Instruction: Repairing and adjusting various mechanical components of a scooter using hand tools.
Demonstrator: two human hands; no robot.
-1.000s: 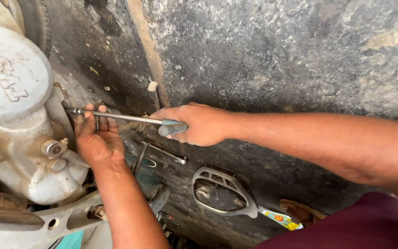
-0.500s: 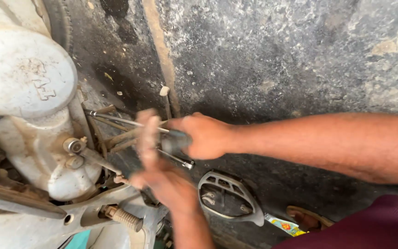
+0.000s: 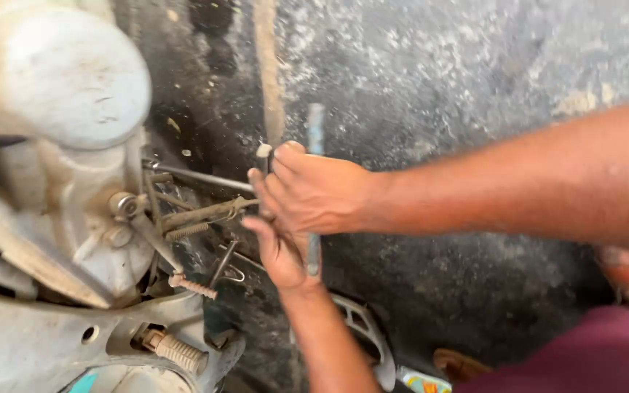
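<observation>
My right hand (image 3: 318, 193) reaches in from the right and grips the middle of a T-handle wrench (image 3: 316, 127). The wrench's crossbar stands upright, and its thin shaft (image 3: 202, 177) runs left to a bolt on the side of the grey engine casing (image 3: 60, 80). My left hand (image 3: 282, 251) comes up from below, just under the right hand, and curls around the lower end of the crossbar. Both hands partly hide the joint between bar and shaft.
Below the shaft sit linkage rods and springs (image 3: 194, 285), with a ribbed footpeg (image 3: 176, 351) lower left. A curved metal pedal piece (image 3: 369, 338) lies on the dark stained concrete floor (image 3: 438, 73). Maroon cloth (image 3: 584, 349) is at the lower right.
My left hand left the engine end of the shaft and moved right to the handle. The crossbar has turned upright, and the view has shifted closer.
</observation>
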